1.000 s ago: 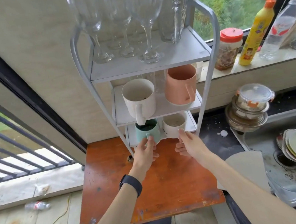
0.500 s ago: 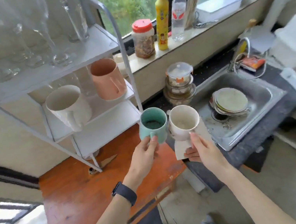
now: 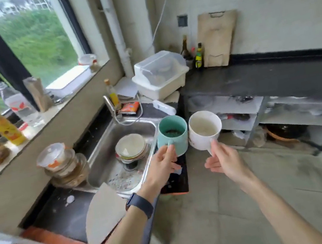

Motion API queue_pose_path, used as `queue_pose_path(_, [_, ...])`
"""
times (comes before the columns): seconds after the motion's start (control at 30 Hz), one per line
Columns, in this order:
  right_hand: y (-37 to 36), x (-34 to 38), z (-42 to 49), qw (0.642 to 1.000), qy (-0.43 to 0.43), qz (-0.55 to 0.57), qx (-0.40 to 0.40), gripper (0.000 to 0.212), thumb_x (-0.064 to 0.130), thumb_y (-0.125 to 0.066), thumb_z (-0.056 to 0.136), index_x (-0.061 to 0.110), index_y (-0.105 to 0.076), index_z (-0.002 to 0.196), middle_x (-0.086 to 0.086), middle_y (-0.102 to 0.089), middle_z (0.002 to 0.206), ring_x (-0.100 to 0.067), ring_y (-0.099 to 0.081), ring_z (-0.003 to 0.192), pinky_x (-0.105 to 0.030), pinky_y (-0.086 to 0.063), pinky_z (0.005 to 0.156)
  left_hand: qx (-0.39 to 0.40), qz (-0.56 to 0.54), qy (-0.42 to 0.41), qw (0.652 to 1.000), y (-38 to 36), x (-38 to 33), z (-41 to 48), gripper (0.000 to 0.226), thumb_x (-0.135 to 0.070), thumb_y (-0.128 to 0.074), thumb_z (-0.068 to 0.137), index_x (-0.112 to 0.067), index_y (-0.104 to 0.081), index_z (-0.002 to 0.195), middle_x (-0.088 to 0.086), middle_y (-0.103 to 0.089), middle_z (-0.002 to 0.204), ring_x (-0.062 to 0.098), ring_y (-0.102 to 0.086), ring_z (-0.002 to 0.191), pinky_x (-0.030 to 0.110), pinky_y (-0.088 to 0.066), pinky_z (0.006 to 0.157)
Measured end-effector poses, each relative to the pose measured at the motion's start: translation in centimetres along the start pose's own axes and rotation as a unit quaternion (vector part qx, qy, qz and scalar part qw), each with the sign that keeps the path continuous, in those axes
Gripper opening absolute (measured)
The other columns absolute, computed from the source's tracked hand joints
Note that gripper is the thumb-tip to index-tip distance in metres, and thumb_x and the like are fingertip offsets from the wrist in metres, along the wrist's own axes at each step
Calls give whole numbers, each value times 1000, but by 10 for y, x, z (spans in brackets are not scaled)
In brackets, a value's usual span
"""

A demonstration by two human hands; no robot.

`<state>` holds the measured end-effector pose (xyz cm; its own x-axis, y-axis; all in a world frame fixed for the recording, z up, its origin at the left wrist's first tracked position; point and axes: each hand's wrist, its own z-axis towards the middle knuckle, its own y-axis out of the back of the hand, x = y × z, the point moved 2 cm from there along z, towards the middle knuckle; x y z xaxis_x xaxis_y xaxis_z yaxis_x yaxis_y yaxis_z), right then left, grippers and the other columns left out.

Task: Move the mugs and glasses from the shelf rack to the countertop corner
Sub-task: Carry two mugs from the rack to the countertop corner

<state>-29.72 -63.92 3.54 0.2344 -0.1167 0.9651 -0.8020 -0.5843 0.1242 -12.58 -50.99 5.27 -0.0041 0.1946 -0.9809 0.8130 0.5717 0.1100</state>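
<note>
Countertop [image 3: 275,78] of dark stone spans the far right, bare, beyond a sink [image 3: 115,133] holding stacked plates [image 3: 131,148]. Nearer, held in the air side by side, the teal mug [image 3: 171,135] hangs by its handle from the left hand [image 3: 160,166], the white mug [image 3: 204,129] likewise pinched by the right hand [image 3: 224,159].

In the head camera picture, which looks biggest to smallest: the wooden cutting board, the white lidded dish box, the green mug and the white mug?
1. White lidded dish box, slightly ahead of
2. the cutting board; both stand far off, so truly they are much larger than the mugs.
3. Green mug and white mug: alike, held side by side, no ranking.
</note>
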Motion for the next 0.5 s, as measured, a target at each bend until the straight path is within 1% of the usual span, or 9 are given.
queue_pose_path(0.07, [56,3,11,999,7,-5,-35,55,54,-45,101,2,-56,90,-8,-71,77,-22,-77,76,-39,-61,73,34,0,-2,999,-54,-13,24,34,-42,-49,102,-15,-59,86,2,-57,80,19,-63,62,35,-48,69])
queue_pose_path(0.13, [109,5,19,998,12,-7,-68,56,55,-45,100,1,-58,95,-6,-71,74,-22,-77,76,-44,-62,77,62,2,-6,998,-105,-26,44,34,-45,-49,102,-17,-59,85,-1,-57,79,17,-64,63,30,-48,68])
queue_pose_path(0.2, [157,7,27,995,18,-8,-99,56,57,-44,100,3,-60,96,-3,-71,70,-21,-77,75,-43,-62,76,91,4,-13,996,-154,-39,62,35,-47,-49,101,-18,-58,84,-3,-57,77,17,-63,66,27,-48,67])
queue_pose_path(0.23, [179,8,31,993,19,-7,-114,56,57,-44,99,4,-60,96,-1,-71,69,-20,-77,75,-41,-62,74,105,7,-14,994,-176,-45,70,35,-47,-49,101,-17,-58,84,-3,-57,77,18,-63,67,29,-48,69])
queue_pose_path(0.3, [220,9,40,990,18,-1,-143,54,57,-45,99,6,-59,90,-1,-71,67,-21,-76,74,-40,-61,72,134,8,-16,991,-219,-59,86,36,-45,-48,102,-15,-57,86,1,-56,80,21,-61,70,32,-47,71])
queue_pose_path(0.4, [272,13,57,983,21,6,-185,48,54,-46,100,10,-59,83,1,-69,65,-20,-76,71,-38,-60,70,165,0,-24,986,-277,-78,111,34,-38,-47,104,-10,-57,89,7,-53,84,25,-59,74,29,-52,67])
queue_pose_path(0.5, [319,18,79,977,23,2,-214,50,52,-45,101,7,-57,84,-2,-69,67,-20,-75,70,-36,-62,69,189,15,-21,982,-330,-92,141,34,-36,-45,105,-7,-56,90,10,-54,86,24,-60,74,30,-52,70])
